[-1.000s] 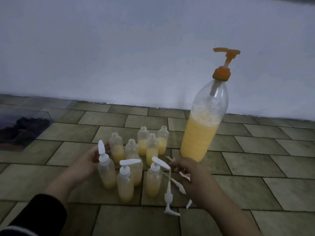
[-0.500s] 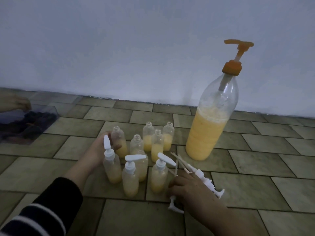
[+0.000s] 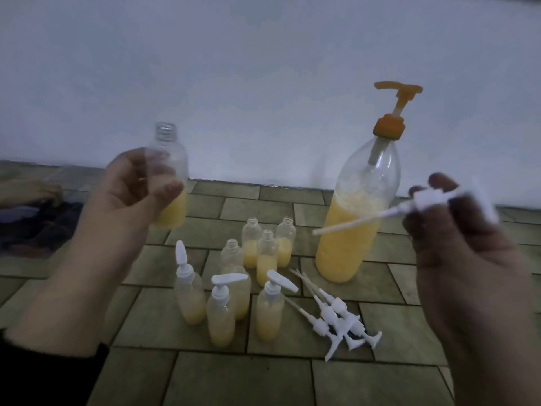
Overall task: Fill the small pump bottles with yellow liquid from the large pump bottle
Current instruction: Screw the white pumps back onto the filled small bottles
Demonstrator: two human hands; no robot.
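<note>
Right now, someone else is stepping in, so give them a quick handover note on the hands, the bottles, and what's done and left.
Left hand holds an uncapped, part-filled small bottle raised. Right hand holds a white pump top, tube pointing left. On the tiled floor: large pump bottle, about half full; three capped small bottles; about five open ones with liquid; loose pump tops.
Done: three capped. Left: cap the held bottle, then the rest.

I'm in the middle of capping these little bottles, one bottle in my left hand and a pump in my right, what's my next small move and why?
Probably feed the dip tube of the white pump in your right hand into the open neck of the small bottle that your left hand holds. That bottle already has yellow liquid and no cap, and the tube's tip points toward it but is still apart from the neck.
</note>
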